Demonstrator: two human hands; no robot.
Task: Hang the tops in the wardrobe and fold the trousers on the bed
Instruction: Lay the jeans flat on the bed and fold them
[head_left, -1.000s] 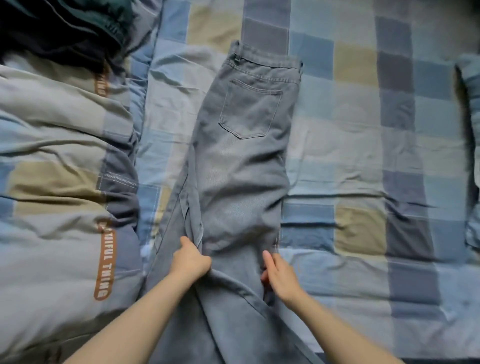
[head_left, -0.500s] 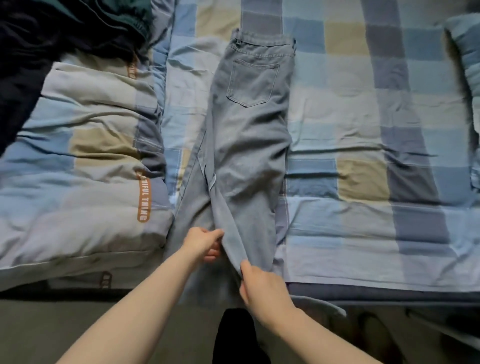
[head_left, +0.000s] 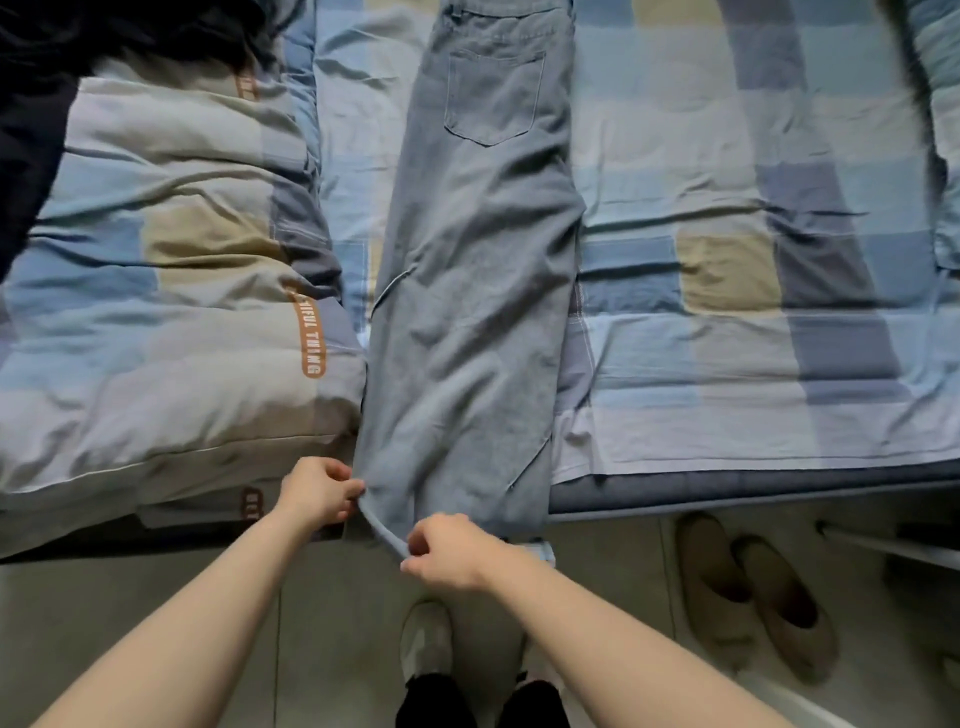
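Light grey-blue jeans (head_left: 478, 270) lie lengthwise on the checked bed sheet (head_left: 727, 312), folded leg on leg, back pocket up, waistband at the far end. The leg ends hang over the near bed edge. My left hand (head_left: 319, 491) pinches the left side of the leg hem. My right hand (head_left: 449, 551) pinches the same hem further right, just below the bed edge. The hem stretches between the two hands.
A bunched checked duvet (head_left: 171, 312) lies left of the jeans, with dark clothes (head_left: 47, 78) piled at its far left. On the floor, a pair of beige slippers (head_left: 753, 592) sits at the right. My own feet (head_left: 431, 644) stand below the hands.
Both hands slid down the legs from around knee height to the hem at the bed edge. The view pulled back, and the jeans lie flatter and straighter.
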